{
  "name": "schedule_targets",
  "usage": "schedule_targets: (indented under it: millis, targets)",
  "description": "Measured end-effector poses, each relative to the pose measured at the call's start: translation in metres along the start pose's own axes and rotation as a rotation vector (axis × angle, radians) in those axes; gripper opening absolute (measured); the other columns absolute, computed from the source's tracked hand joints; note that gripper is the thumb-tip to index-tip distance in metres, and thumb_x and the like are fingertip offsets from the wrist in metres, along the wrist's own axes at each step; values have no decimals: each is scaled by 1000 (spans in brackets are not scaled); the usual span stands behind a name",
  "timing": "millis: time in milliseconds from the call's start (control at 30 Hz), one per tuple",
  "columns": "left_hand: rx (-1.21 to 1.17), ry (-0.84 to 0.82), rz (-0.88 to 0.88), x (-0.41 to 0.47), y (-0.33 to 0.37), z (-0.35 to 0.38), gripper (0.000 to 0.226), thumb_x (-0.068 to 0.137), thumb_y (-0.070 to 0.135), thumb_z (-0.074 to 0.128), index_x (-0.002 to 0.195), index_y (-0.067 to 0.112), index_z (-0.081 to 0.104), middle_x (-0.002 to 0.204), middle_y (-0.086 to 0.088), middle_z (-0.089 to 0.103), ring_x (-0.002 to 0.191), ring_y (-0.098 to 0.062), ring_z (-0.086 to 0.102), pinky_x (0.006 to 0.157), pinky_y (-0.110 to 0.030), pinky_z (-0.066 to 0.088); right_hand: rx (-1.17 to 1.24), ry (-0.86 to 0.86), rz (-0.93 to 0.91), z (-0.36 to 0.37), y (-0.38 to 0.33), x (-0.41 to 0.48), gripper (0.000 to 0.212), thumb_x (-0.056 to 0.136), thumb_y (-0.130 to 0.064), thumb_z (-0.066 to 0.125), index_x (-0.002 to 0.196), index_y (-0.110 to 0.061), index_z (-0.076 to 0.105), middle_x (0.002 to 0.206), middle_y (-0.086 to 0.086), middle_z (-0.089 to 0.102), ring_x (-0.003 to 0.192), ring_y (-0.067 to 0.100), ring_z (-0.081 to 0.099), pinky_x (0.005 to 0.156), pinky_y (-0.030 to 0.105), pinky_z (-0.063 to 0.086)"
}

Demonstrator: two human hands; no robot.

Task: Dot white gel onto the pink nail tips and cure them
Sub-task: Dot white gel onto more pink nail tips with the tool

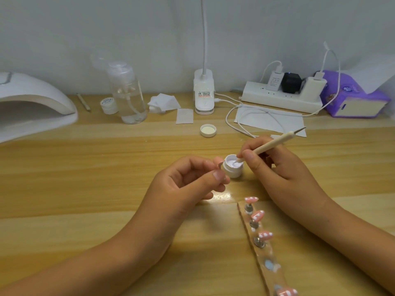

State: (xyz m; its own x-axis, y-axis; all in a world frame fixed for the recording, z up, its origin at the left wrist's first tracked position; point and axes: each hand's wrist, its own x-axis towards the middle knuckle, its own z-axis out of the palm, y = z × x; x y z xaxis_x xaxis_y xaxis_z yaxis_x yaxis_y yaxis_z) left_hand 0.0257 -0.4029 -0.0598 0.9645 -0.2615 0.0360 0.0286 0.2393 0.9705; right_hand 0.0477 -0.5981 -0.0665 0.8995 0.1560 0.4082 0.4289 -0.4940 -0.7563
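A small white jar of white gel (233,166) stands open on the wooden table. My left hand (188,184) pinches its left side between thumb and forefinger. My right hand (277,167) grips a cream dotting tool (275,145) like a pen, its lower tip dipped into the gel. Near the front right lies a strip holder (264,251) with several pink nail tips (258,215) on metal stands. The tips carry white dots. The white curing lamp (32,103) sits at the far left.
The jar's lid (208,130) lies upside down behind the hands. Along the back stand a clear pump bottle (128,97), a second small jar (109,105), cotton pads (164,102), a desk lamp base (204,92), a power strip (282,95) with cables, and a purple tissue pack (354,99).
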Motion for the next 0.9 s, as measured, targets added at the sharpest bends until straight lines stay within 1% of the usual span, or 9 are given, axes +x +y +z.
schedule_targets:
  millis: [67,133,300,433,533,667,767,833,900]
  targets:
    - [19,-16,8,0,0,0,15,67,36,76,81,30,73,84,0,75,76,-7,68,62,-13,48,45,48,-2,-1,-1,-1,13,94,-33,51,91,-27,62,86,-13,60,78,10,53,69,13,40]
    - [41,-38,12,-1,1,0,16,69,36,75,83,29,74,84,1,74,77,-6,68,64,-12,48,109,92,8,-2,-2,-2,13,94,-33,52,94,-26,63,87,-12,62,80,11,56,72,15,42]
    - [96,-87,9,-3,3,3,9,74,28,77,82,30,73,86,1,75,81,-5,67,68,-12,48,393,163,73,-6,-5,0,9,92,-33,58,94,-24,62,86,-6,68,82,7,64,79,18,51]
    - [88,-93,9,-3,3,4,9,74,23,71,81,28,74,85,3,74,82,-5,66,70,-11,48,587,220,149,-10,-7,1,8,81,-24,63,88,-21,64,81,-4,71,78,8,67,78,19,53]
    - [125,-113,25,-3,4,4,8,75,23,70,81,28,74,86,5,73,83,-5,65,73,-11,47,713,239,215,-13,-6,1,11,79,-25,65,87,-18,64,74,-3,68,71,8,65,74,23,55]
    - [154,-136,27,-4,4,5,9,77,23,69,83,28,74,86,7,72,85,-5,64,76,-12,47,867,189,264,-13,-5,1,1,82,-23,67,81,-22,67,72,-3,65,67,6,63,70,27,57]
    - [163,-130,20,-4,4,5,11,76,24,69,84,28,75,89,7,73,87,-5,65,78,-13,49,951,104,265,-13,-6,0,6,79,-23,68,74,-26,68,70,-3,63,66,5,62,69,30,57]
    - [168,-130,14,-5,4,6,11,76,25,70,85,26,75,92,5,74,87,-6,66,80,-16,49,973,49,241,-13,-7,0,4,77,-21,69,74,-24,67,70,-2,61,66,6,60,71,32,58]
    - [182,-130,3,-5,5,7,11,76,28,73,87,24,76,93,2,74,87,-6,65,79,-16,49,976,14,220,-12,-8,-2,9,77,-16,73,76,-20,65,71,0,60,68,8,60,73,34,58]
